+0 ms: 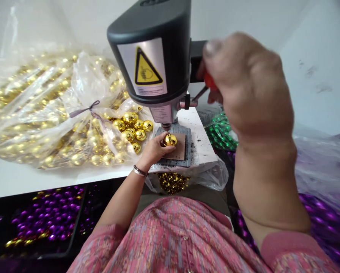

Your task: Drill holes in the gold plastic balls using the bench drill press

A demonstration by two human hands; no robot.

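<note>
A shiny gold ball (170,140) sits on the brown pad of a drill press base (188,146), directly under the spindle (166,127). Fingers and thumb of my left hand (154,151) close around it from the left. My right hand (246,81), raised high at the right, is wrapped around the red knob (209,80) of the press's feed lever; most of the knob is hidden by the fingers. Above the ball stands the dark drill press head (150,49) with a yellow warning label.
Loose gold balls (130,118) lie left of the press, by a big tied clear bag (53,110) of gold balls. Dark shavings dot the white table (202,140). Gold balls hang in a bag below its edge. Purple balls (50,216) fill a black crate; green balls (222,132) lie right.
</note>
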